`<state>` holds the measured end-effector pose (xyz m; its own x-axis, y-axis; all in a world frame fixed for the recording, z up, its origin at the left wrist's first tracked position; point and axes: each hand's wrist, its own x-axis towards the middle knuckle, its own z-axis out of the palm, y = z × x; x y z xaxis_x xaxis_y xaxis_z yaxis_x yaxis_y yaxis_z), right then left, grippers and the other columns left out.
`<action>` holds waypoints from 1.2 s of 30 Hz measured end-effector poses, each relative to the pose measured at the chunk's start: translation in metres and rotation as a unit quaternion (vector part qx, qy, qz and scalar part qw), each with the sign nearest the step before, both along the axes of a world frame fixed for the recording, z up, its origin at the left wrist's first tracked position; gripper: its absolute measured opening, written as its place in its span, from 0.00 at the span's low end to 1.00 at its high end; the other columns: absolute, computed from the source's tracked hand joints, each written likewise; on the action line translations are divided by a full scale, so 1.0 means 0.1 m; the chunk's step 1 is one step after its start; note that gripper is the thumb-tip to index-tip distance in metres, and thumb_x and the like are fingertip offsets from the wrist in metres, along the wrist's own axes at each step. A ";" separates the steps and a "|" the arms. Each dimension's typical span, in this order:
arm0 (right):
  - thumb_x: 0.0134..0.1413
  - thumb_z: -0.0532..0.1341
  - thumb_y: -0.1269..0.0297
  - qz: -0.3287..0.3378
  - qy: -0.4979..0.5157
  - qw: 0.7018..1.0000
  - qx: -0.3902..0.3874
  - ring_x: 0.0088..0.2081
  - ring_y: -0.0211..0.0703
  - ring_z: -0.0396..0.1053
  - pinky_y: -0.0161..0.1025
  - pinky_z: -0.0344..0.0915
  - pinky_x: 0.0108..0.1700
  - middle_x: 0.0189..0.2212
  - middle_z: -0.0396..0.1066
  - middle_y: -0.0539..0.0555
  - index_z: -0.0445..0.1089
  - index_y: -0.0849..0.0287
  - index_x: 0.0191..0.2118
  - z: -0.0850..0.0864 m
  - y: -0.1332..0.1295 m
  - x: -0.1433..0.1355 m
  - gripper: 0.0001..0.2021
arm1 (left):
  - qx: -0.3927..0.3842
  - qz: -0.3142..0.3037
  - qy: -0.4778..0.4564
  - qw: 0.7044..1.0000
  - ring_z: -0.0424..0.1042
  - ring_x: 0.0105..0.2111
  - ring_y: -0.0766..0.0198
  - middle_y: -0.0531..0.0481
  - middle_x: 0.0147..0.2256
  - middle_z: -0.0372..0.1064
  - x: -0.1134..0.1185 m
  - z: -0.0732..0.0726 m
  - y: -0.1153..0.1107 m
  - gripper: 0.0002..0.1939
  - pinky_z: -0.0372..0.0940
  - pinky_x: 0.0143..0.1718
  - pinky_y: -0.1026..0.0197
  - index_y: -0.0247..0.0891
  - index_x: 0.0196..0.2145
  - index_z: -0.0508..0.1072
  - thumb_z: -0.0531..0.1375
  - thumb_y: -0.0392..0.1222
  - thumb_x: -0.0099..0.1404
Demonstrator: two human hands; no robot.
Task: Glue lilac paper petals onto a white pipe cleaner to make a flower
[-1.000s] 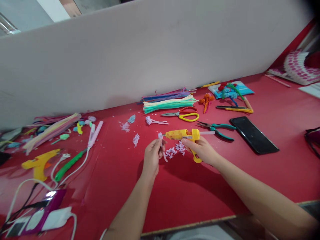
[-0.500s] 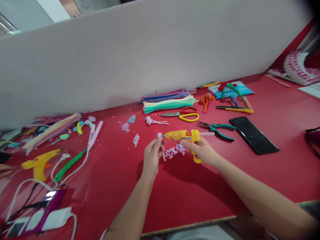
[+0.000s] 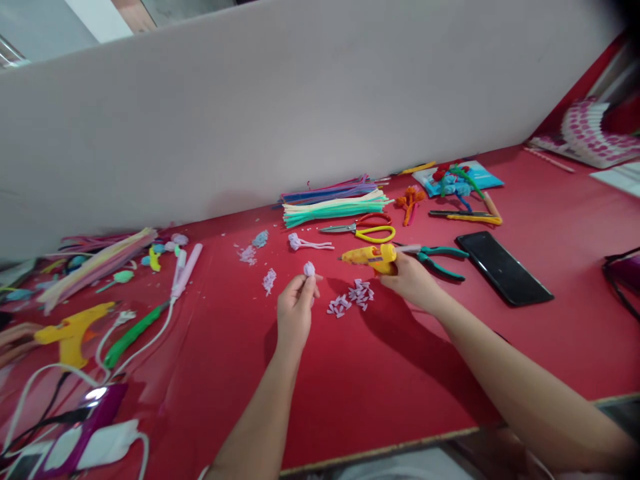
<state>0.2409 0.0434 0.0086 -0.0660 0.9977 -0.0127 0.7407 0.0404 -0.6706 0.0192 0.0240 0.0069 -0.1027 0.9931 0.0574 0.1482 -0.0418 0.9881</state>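
Observation:
Between the fingertips of my left hand (image 3: 296, 308) is a small lilac fuzzy piece (image 3: 309, 269), its rounded top showing above them. My right hand (image 3: 413, 279) grips a yellow glue gun (image 3: 370, 257), whose nozzle points left and sits apart from the lilac piece. Below the gun lie two small heaps of short lilac cuttings (image 3: 360, 293). A lilac piece with two long stems (image 3: 310, 245) rests behind my left hand. Farther left are lilac fluff (image 3: 269, 281) and blue fluff (image 3: 261, 239).
Scissors (image 3: 373, 230), teal pliers (image 3: 443, 252) and a black phone (image 3: 505, 269) lie behind and right. Pipe cleaners (image 3: 335, 207) line the wall. At left, another person's hand (image 3: 17, 340) touches a second yellow glue gun (image 3: 73, 333), near cables and a purple power strip (image 3: 85, 427).
The glue gun has moved right and back, away from the lilac piece, and its handle has swung away. My left hand has shifted slightly left. The other person's hand now reaches the second gun.

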 end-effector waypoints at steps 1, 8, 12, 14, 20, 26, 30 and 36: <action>0.45 0.55 0.70 -0.017 -0.023 1.000 0.002 0.27 0.38 0.65 0.31 0.56 0.27 0.29 0.70 0.52 0.67 0.63 0.35 -0.03 0.04 0.03 0.10 | 0.007 -0.002 0.022 1.000 0.55 0.19 0.72 0.56 0.22 0.59 -0.01 0.01 0.00 0.13 0.52 0.21 0.68 0.38 0.32 0.72 0.55 0.49 0.62; 0.53 0.54 0.55 -0.057 -0.157 0.986 -0.002 0.24 0.43 0.66 0.35 0.50 0.24 0.23 0.70 0.57 0.67 0.62 0.27 -0.20 0.12 0.11 0.15 | -0.012 -0.028 0.003 1.000 0.58 0.19 0.71 0.56 0.19 0.58 0.04 0.07 -0.04 0.14 0.52 0.19 0.68 0.38 0.34 0.69 0.52 0.50 0.64; 0.54 0.53 0.53 -0.067 -0.213 0.974 0.021 0.31 0.50 0.68 0.38 0.54 0.29 0.29 0.71 0.63 0.67 0.63 0.30 -0.19 0.08 0.11 0.16 | -0.049 -0.053 -0.038 0.997 0.54 0.16 0.73 0.57 0.18 0.58 0.10 0.06 -0.07 0.12 0.47 0.16 0.70 0.38 0.35 0.68 0.53 0.49 0.63; 0.54 0.54 0.56 -0.065 -0.230 0.969 0.067 0.36 0.53 0.67 0.40 0.56 0.33 0.34 0.70 0.65 0.67 0.64 0.34 -0.17 0.06 0.09 0.14 | -0.057 -0.054 -0.047 0.996 0.53 0.16 0.73 0.57 0.18 0.58 0.11 0.05 -0.07 0.12 0.47 0.16 0.70 0.38 0.35 0.68 0.54 0.50 0.62; 0.56 0.53 0.70 0.166 -0.141 0.954 0.206 0.37 0.46 0.64 0.39 0.57 0.38 0.33 0.68 0.58 0.67 0.60 0.35 -0.15 -0.07 -0.19 0.06 | -0.067 -0.050 -0.057 0.995 0.51 0.14 0.74 0.59 0.18 0.58 0.11 0.04 -0.07 0.11 0.46 0.15 0.70 0.39 0.34 0.65 0.54 0.50 0.62; 0.55 0.55 0.68 0.221 -0.140 0.945 0.197 0.34 0.46 0.61 0.41 0.55 0.37 0.31 0.67 0.57 0.68 0.60 0.33 -0.25 -0.20 -0.52 0.06 | -0.095 -0.064 -0.050 0.992 0.50 0.12 0.75 0.59 0.18 0.59 0.14 0.05 -0.08 0.11 0.46 0.12 0.71 0.39 0.35 0.66 0.54 0.49 0.62; 0.57 0.53 0.70 0.221 -0.115 0.952 0.177 0.33 0.45 0.62 0.40 0.55 0.37 0.29 0.67 0.57 0.69 0.61 0.30 -0.33 -0.19 -0.57 0.08 | -0.094 -0.068 -0.051 0.992 0.49 0.12 0.76 0.59 0.18 0.59 0.15 0.03 -0.09 0.12 0.44 0.12 0.71 0.38 0.35 0.67 0.55 0.49 0.62; 0.53 0.55 0.75 0.188 -0.012 0.975 0.122 0.31 0.40 0.65 0.35 0.58 0.34 0.28 0.70 0.54 0.70 0.62 0.33 -0.26 -0.17 -0.47 0.07 | -0.103 -0.083 -0.076 0.988 0.55 0.16 0.75 0.55 0.22 0.63 0.14 -0.01 -0.08 0.12 0.45 0.14 0.71 0.36 0.34 0.69 0.55 0.48 0.61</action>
<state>0.1938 0.0269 -0.0173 -0.4291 0.8770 0.2160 0.6580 0.4673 -0.5905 0.0330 0.0157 0.0064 0.0699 0.9861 -0.1510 0.0052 0.1510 0.9885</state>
